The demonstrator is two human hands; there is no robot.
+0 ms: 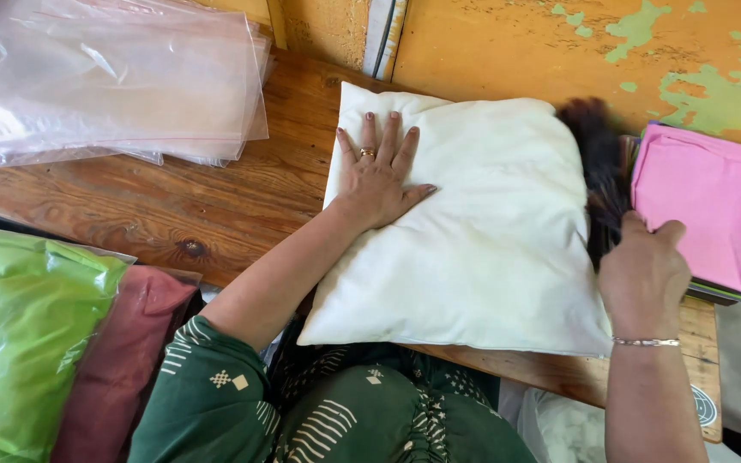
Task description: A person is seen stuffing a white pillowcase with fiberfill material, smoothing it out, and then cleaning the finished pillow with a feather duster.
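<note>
Pressing flat on a cream pillow [473, 231] lying on the wooden table [130, 197], the left hand [376, 176] spreads open; the right hand [641, 270] grips a dark brush [598, 163] at the pillow's right edge

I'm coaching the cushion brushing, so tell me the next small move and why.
Probably sweep the dark brush leftward across the white cushion. The right hand holds it at the cushion's right edge, while the left hand lies flat on the upper left, steadying the cushion on the wooden table.
</note>
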